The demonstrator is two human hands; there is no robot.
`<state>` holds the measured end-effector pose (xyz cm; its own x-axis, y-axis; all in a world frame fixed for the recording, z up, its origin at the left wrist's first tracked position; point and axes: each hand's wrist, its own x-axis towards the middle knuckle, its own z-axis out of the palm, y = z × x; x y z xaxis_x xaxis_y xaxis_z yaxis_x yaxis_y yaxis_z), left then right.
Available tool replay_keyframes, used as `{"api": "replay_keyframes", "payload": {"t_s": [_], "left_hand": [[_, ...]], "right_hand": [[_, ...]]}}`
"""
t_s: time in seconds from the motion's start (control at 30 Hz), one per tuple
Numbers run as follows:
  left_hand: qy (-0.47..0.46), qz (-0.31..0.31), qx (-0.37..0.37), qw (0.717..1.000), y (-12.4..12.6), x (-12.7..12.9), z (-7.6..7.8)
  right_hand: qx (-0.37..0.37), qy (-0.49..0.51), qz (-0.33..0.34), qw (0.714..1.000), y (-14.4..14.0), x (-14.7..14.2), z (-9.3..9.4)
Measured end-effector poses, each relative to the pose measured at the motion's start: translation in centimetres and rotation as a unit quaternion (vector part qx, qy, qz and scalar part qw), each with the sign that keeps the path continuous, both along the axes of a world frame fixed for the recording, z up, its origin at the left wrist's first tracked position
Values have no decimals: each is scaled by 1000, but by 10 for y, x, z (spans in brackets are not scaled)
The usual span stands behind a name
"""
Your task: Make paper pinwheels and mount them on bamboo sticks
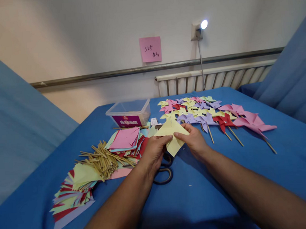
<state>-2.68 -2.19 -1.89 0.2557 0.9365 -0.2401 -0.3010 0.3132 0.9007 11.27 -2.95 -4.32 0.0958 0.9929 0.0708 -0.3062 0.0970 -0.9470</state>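
The left hand (153, 150) and the right hand (194, 139) together pinch a pale yellow square of paper (172, 136), partly folded, held just above the blue cloth-covered tabletop (201, 195); the left fingers grip its left edge and the right fingers grip its upper right flap, so both hands are closed on the sheet. Judging by the finished pieces nearby, the step in hand looks like folding the corners of this sheet toward the middle to form a pinwheel head, and the next move would call for keeping the flaps gathered at the centre while a fastener or stick is brought to them. Directly beneath the hands lies a pair of dark-handled scissors (164, 171), partly hidden by the left wrist. To the left sits a heap of thin wooden sticks (103, 160), lying across fanned stacks of cut coloured paper squares (71, 195), with a pink-topped stack of paper (124, 139) just beyond. Behind that stands a clear plastic box with a purple label (129, 113). To the right, rows of finished paper pinwheels on sticks (208, 113) in yellow, pink, lilac and red cover the cloth.
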Motion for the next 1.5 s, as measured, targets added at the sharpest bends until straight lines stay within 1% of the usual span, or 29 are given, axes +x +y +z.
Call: {"api": "replay_keyframes", "payload": {"t_s": [0.07,0.17,0.23,0.3,0.4,0.47,0.57,0.7,0.83,0.93,1.07,1.3,1.5], "left_hand": [[-27,8,-10,1000,-1,-2,7],[-66,14,-17,998,1,-6,16],[-84,14,-28,996,3,-10,19],[-98,18,-43,994,5,-12,20],[-113,34,-65,991,7,-14,20],[-119,36,-77,989,7,-14,21],[-120,24,-78,989,5,-14,23],[-106,15,-55,993,2,-10,23],[-84,18,-23,996,1,-6,18],[-71,20,-1,997,1,-4,15],[-68,19,3,998,0,-3,13],[-63,11,11,998,2,-3,9],[-64,14,6,998,0,-1,11]], "right_hand": [[32,-32,-5,999,-1,1,0],[128,-108,-26,986,-5,2,2],[195,-184,-45,962,-10,3,6],[242,-261,-63,932,-13,4,10],[283,-331,-68,898,-16,6,14],[303,-349,-61,885,-16,7,15],[322,-358,-56,875,-15,8,15],[317,-343,-64,882,-15,7,15],[287,-315,-82,901,-14,6,12],[259,-307,-109,909,-11,6,9],[236,-300,-140,913,-6,7,6],[224,-299,-151,915,-5,6,4],[203,-301,-155,919,-5,4,3]]}}
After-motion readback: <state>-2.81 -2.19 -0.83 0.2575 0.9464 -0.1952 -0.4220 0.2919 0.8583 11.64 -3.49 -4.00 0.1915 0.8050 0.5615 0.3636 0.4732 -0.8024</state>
